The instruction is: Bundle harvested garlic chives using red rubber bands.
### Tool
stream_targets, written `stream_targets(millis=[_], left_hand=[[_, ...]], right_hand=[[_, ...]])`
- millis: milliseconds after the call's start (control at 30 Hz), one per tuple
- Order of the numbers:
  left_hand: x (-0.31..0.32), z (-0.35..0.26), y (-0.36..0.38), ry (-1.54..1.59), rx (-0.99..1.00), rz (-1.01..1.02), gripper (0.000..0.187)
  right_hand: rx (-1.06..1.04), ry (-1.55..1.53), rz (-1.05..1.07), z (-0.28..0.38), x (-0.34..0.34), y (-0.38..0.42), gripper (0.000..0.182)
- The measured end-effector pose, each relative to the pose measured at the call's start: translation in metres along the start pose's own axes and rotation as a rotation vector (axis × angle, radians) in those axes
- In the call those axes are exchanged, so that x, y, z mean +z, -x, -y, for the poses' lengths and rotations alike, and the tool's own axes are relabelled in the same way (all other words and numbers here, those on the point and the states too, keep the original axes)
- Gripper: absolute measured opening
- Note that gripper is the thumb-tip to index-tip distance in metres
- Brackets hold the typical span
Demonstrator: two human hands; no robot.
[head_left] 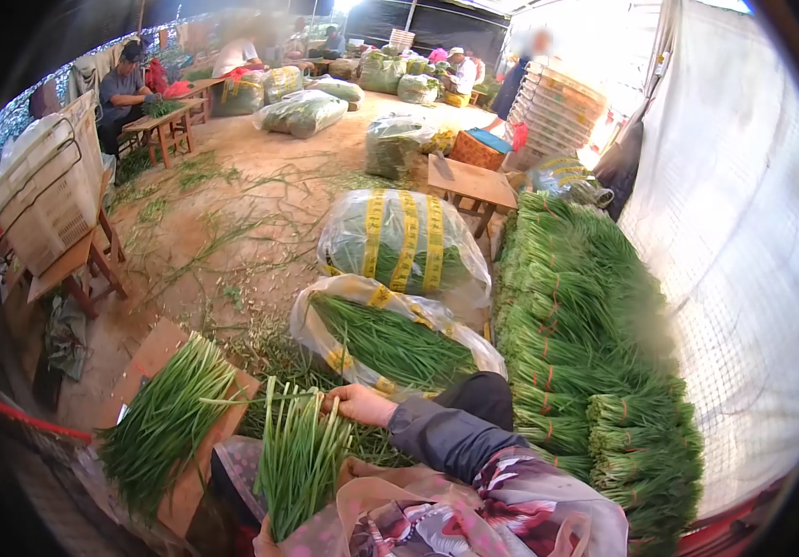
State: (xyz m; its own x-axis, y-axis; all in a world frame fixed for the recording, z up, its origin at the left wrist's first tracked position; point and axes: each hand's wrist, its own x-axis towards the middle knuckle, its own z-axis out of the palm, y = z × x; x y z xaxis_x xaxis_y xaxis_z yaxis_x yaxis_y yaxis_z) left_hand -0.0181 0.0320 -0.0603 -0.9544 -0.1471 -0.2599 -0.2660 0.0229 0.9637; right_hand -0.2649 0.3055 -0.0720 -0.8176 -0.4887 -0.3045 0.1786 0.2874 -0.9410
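Note:
A loose bunch of garlic chives (299, 464) stands over my lap with its pale stem ends up. My right hand (367, 406) reaches in from the right, its fingers closed on stems at the bunch's upper right edge. At the bottom edge of the view, only a little of my left hand (266, 538) shows; it is against the lower part of the bunch, closed round it, with most fingers hidden by leaves. To the left, a larger loose pile of chives (172, 418) lies on a brown board (246, 385).
An open plastic bag of chives (390, 339) lies ahead, with a taped full bag (399, 241) behind it. Tied bunches (548, 353) are stacked along the right by a white sheet wall (743, 232). A crate (42, 195) stands left. Other people (124, 93) sit farther back.

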Motion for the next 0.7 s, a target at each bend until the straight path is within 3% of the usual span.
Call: stream_targets(millis=[100,133,267,333,400,433,467,500,533,600,700], left_hand=[[-0.003,0.002,-0.002,0.010,-0.001,0.004,0.062],[-0.005,0.002,-0.003,0.015,-0.001,0.004,0.062],[-0.012,0.004,-0.006,0.025,0.000,0.003,0.060],[-0.016,0.004,-0.008,0.029,0.004,0.004,0.060],[-0.018,0.004,-0.011,0.039,0.010,0.002,0.059],[-0.017,0.006,-0.012,0.044,0.004,0.002,0.059],[-0.016,0.006,-0.015,0.113,-0.031,0.006,0.063],[-0.016,0.006,-0.017,0.179,-0.068,0.010,0.067],[-0.016,0.008,-0.022,0.174,-0.076,0.012,0.067],[-0.015,0.008,-0.034,0.304,0.120,0.080,0.078],[-0.013,0.001,-0.035,0.243,0.037,-0.016,0.069]], right_hand=[[-0.033,-0.125,-0.251,-0.014,-0.004,-0.010,0.023],[0.064,-0.338,-0.273,0.004,-0.013,0.000,0.022],[0.082,-0.378,-0.504,0.000,-0.072,-0.001,0.025],[0.155,-0.346,-0.472,0.004,-0.079,0.001,0.026],[0.286,-0.118,-0.231,0.046,-0.060,0.014,0.027],[0.190,-0.065,-0.112,0.024,-0.055,-0.002,0.030],[-0.055,-0.157,-0.037,0.031,-0.037,0.000,0.034],[-0.147,0.000,0.041,0.041,-0.023,-0.003,0.038],[-0.052,0.178,0.128,0.046,-0.008,-0.009,0.039],[-0.140,0.194,0.091,0.027,0.024,-0.022,0.039],[-0.137,0.008,-0.102,0.025,0.028,-0.025,0.027]])
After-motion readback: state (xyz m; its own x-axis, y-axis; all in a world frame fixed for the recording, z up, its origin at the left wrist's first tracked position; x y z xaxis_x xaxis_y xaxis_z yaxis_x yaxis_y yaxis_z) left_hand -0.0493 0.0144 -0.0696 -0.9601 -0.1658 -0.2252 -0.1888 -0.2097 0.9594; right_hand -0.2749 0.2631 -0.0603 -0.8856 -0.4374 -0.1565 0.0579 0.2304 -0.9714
